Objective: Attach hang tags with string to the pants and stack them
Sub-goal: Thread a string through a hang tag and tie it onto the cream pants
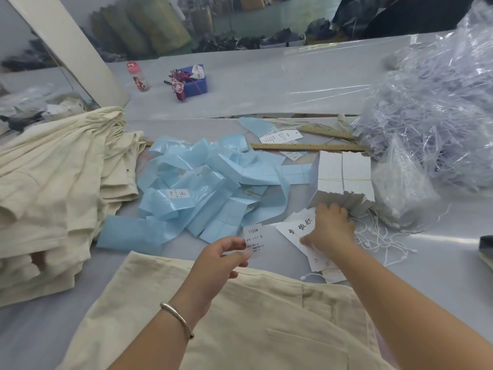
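A pair of cream cotton pants (240, 316) lies flat on the pale grey table (266, 84), nearest the viewer, and serves as landmark. Just beyond its upper edge, the left hand (221, 259), a silver bangle (177, 319) on its wrist, pinches a small white printed size label (256, 239) between thumb and forefinger; the label stands clear of the fabric, its lower edge between the fingertips. Right of the label, the right hand (330, 228) rests palm-down with curled fingers on white card hang tags bearing black characters (298, 231); the thumb presses the top tag, though whether the fingers grip one cannot be told. Loose white strings (381, 241) trail right of that hand. Beyond the hand stands a banded block of white cards (344, 174). Beyond the pants lies a heap of pale blue backing paper strips (202, 180); left of it sits a stack of folded cream pants (53, 188). Far right is a clear plastic bag of white strings (432, 108).
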{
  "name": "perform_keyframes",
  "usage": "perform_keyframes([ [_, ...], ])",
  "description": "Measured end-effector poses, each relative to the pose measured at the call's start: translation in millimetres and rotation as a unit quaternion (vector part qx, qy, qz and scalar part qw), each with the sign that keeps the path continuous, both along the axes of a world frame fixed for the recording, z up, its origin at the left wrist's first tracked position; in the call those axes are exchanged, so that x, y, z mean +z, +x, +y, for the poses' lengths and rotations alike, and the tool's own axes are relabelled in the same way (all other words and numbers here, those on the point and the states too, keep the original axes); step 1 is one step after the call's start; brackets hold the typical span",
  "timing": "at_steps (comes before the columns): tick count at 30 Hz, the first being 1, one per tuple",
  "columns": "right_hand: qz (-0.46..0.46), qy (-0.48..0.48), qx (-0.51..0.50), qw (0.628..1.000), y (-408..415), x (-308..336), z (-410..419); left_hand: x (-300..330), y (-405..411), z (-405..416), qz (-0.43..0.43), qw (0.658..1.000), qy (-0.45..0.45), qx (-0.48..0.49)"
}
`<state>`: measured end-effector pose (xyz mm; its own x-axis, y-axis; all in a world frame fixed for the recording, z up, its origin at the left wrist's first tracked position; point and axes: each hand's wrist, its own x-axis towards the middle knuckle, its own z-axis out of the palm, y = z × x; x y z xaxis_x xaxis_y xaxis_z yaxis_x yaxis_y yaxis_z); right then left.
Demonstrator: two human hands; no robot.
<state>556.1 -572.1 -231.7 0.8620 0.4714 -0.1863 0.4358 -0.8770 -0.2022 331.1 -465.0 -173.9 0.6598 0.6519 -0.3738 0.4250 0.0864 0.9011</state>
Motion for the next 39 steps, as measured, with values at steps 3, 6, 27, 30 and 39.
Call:
perform_keyframes([
  [3, -0.013, 0.011, 0.020, 1.000, -4, -2, -2, 1, -4, 0, -0.001, 1.000, 0.010, -0.002],
  [6, 0.005, 0.021, 0.018, 1.000, -5, -3, -6, 2, -8, 0, 0.001, 1.000, 0.014, 0.002],
  [27, 0.027, 0.361, -0.012, 0.932, 2, 79, -28, 23, -17, -6, -0.088, 0.993, 0.040, -0.067],
  [30, 0.003, 0.223, -0.030, 0.974, 7, 73, -32, 26, -25, -5, -0.088, 0.992, 0.046, -0.074],
  [39, 0.055, 0.550, -0.074, 0.830, -92, 111, -39, 50, -53, 8, -0.154, 0.982, 0.067, -0.086],
])
